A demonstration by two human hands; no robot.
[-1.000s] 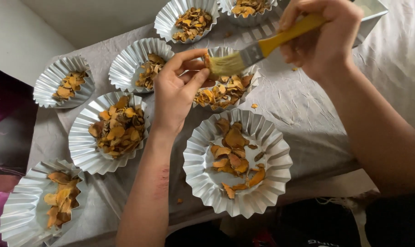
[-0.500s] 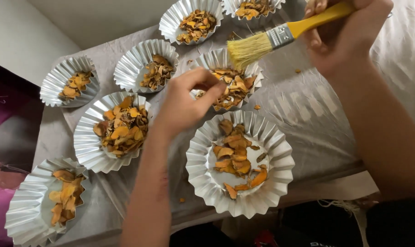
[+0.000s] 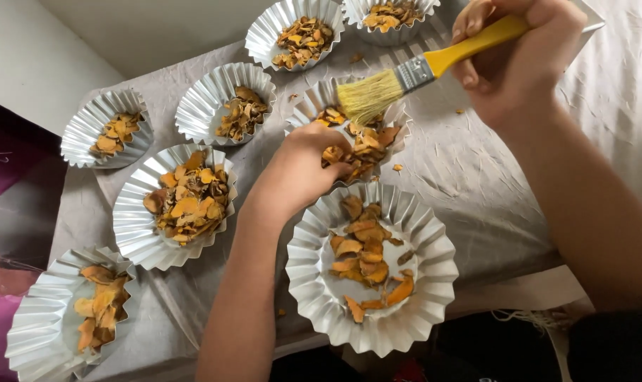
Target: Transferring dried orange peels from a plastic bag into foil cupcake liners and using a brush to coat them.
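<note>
Head view looks down on a grey wrinkled cloth (image 3: 476,177) set with fluted foil cups of dried orange-brown slices.

The left hand (image 3: 300,166) sits near the centre, knuckles up, fingers curled down into the middle cup (image 3: 399,127); the fingertips (image 3: 335,157) pinch or press into the slices (image 3: 367,145) there, though whether a slice is actually gripped cannot be told. Its forearm runs off toward 6 o'clock.

The right hand (image 3: 526,64) is at 1 o'clock, fist closed round the yellow handle of a brush (image 3: 427,71). The brush slants down toward 8 o'clock, its pale bristles splayed over the far rim of the middle cup, just above the slices and close to the left fingertips.

The near cup (image 3: 434,283), at 5 o'clock from the left hand and just beside the middle cup, holds a thinner scatter of slices with bare foil showing around them. At 9 o'clock from the left hand is a fuller cup (image 3: 133,226). Farther out lie the corner cup (image 3: 31,332) at 7 o'clock, a small cup (image 3: 77,134) at 10 o'clock, another cup (image 3: 194,106) at 11 o'clock, and two at 12 o'clock by the table's far edge (image 3: 261,32) (image 3: 356,18). A few crumbs (image 3: 397,168) lie loose on the cloth beside the middle cup.
</note>
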